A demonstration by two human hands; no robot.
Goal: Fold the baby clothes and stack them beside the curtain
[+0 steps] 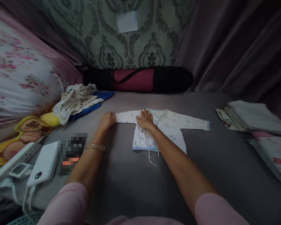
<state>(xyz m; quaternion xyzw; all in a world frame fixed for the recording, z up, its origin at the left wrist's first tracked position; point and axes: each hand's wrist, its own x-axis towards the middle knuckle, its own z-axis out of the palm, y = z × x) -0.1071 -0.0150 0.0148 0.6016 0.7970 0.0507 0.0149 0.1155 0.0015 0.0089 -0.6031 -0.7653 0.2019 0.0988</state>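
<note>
A small white wrap-front baby shirt with pale prints and light blue edging lies spread on the grey sheet, sleeves out to both sides. At the end of its left-hand sleeve, my left hand has its fingers curled on the cuff and covers it. My right hand lies flat on the chest near the neckline, fingers stretched out. White tie strings hang past the shirt's bottom hem. My right forearm hides part of the lower front.
Crumpled clothes, a yellow cartoon cushion, a white power bank and a power strip lie left. Folded cloths and a packet with pink print lie right. A black and maroon bag lies along the back.
</note>
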